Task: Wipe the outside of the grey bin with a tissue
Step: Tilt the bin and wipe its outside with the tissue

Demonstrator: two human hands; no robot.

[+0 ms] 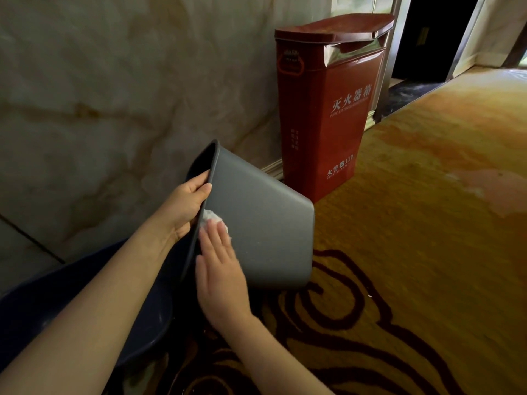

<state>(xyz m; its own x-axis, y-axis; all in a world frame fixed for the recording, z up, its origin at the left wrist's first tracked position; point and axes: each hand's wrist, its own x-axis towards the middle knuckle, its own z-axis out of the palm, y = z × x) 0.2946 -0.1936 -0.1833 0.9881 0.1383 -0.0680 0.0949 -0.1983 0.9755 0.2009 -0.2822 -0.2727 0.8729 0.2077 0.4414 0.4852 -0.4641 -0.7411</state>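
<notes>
The grey bin (265, 223) is tipped on its side above the carpet, its open mouth turned toward me and to the left. My left hand (182, 206) grips the bin's rim, thumb on the outside, fingers inside. My right hand (221, 272) lies flat on the bin's outer wall close to the rim, fingers extended. Under its fingertips it presses a crumpled white tissue (212, 218) against the grey surface; only the tissue's top edge shows.
A red fire-extinguisher box (325, 115) stands against the marble wall (114, 95) just behind the bin. Yellow patterned carpet (427, 223) spreads to the right. My dark-trousered leg (85, 295) fills the lower left. A dark doorway (433, 32) lies at the far right.
</notes>
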